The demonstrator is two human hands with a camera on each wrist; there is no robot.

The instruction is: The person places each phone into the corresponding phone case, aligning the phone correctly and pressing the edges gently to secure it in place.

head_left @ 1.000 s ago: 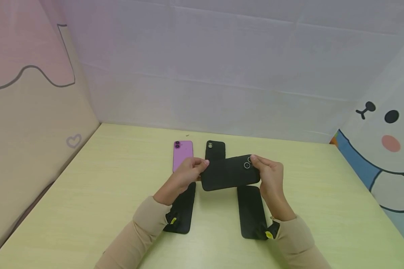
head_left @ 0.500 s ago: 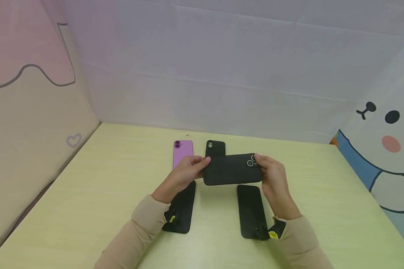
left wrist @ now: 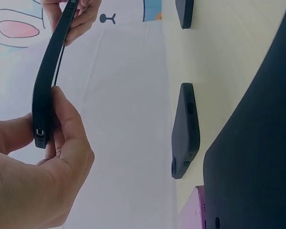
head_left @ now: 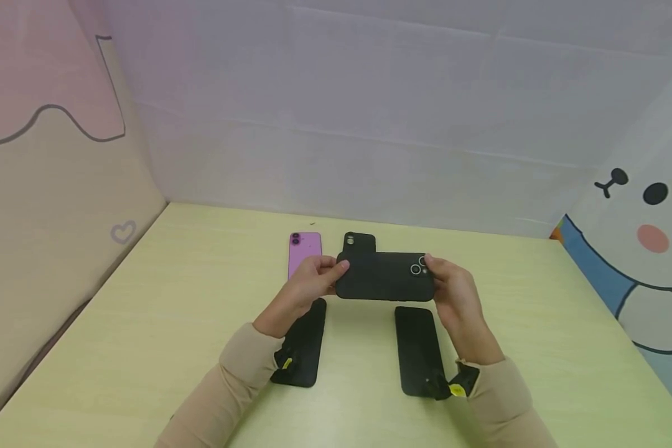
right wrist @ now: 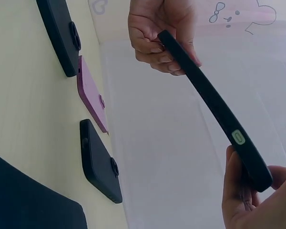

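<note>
A black phone case (head_left: 383, 277) with two ringed camera openings is held level above the table, its back toward the head camera. My left hand (head_left: 302, 286) pinches its left end, thumb on the back. At the camera end, my right hand (head_left: 458, 295) grips the other short side. Both wrist views show the case edge-on and slightly bowed, with a port cutout in the left wrist view and a pale side cutout in the right. Behind it lies a black phone or case (head_left: 359, 241), partly covered. A pink-purple phone (head_left: 304, 252) lies beside that, near my left hand.
Under my left wrist lies a dark phone-shaped slab (head_left: 308, 354), and another dark slab (head_left: 418, 351) lies by my right wrist. The pale yellow table (head_left: 201, 280) meets a white cloth wall (head_left: 358, 124) at the back. Printed cloth panels flank both sides.
The held case has turned from a slant to nearly level and risen slightly. My right hand has shifted a little to the right. The things on the table have not moved.
</note>
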